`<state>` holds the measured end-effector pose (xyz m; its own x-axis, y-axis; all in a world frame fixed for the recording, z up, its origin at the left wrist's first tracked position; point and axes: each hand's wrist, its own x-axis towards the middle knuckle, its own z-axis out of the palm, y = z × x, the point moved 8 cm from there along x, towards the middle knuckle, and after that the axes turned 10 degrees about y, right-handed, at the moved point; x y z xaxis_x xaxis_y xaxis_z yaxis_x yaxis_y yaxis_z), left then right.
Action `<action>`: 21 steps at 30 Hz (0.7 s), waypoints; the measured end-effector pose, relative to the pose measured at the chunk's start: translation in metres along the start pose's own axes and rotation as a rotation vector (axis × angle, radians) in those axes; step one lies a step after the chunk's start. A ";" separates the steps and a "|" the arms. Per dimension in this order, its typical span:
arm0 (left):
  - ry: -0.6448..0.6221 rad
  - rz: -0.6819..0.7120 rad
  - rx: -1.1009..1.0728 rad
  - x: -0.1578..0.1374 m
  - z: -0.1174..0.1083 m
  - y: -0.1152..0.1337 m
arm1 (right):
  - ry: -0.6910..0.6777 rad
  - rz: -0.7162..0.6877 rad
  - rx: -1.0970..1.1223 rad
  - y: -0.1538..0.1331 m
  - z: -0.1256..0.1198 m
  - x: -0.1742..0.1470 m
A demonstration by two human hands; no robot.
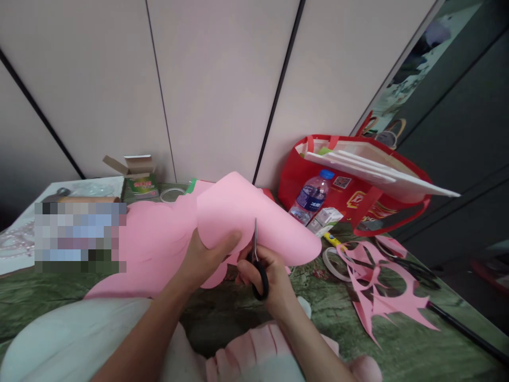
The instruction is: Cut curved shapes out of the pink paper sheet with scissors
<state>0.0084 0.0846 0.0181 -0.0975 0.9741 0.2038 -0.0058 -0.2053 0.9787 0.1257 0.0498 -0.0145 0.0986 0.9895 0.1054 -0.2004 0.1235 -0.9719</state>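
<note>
My left hand (207, 257) grips a large pink paper sheet (234, 204), its thumb lying across the front. In my right hand (268, 270) is a pair of black-handled scissors (255, 254), fingers in the loops. The blades point up and lie at the sheet's cut, rounded edge. Part of the sheet curls away to the right of the blades. Beneath and left of my left hand lie pink paper pieces (151, 239) with rounded edges, overlapping one another.
Pink paper scraps (389, 297) and a tape roll (335, 265) lie on the right. Behind them stand a water bottle (312, 196), a small carton (326, 220) and a red bag (294, 167) holding white boards. An open green box (142, 183) stands back left, against the panelled wall (214, 79).
</note>
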 end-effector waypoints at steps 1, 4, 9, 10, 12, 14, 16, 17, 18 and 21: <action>0.005 -0.002 0.005 0.000 0.000 0.000 | -0.001 0.003 -0.001 0.001 0.000 0.000; -0.031 0.009 0.012 -0.001 0.002 0.001 | 0.012 0.007 -0.015 0.004 -0.003 0.001; -0.057 0.038 0.053 -0.003 0.005 0.005 | 0.046 0.005 -0.022 0.002 -0.008 0.003; -0.057 0.035 0.060 -0.003 0.006 0.005 | 0.042 -0.001 -0.022 0.000 -0.008 0.003; -0.057 0.034 0.067 -0.003 0.006 0.005 | 0.033 -0.018 -0.023 -0.003 -0.008 0.003; -0.059 0.043 0.071 -0.003 0.006 0.006 | 0.025 -0.032 -0.031 -0.006 -0.007 0.002; -0.061 0.053 0.073 -0.003 0.006 0.007 | 0.021 -0.038 -0.042 -0.007 -0.007 0.002; -0.062 0.055 0.075 -0.003 0.006 0.006 | 0.021 -0.041 -0.047 -0.007 -0.007 0.002; -0.060 0.055 0.080 -0.003 0.006 0.006 | 0.018 -0.042 -0.050 -0.007 -0.006 0.002; -0.043 0.045 0.093 -0.002 0.004 0.003 | -0.003 -0.035 -0.037 -0.006 -0.005 0.002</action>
<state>0.0128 0.0821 0.0205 -0.0524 0.9678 0.2463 0.0902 -0.2410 0.9663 0.1323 0.0506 -0.0091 0.1022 0.9849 0.1399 -0.1603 0.1551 -0.9748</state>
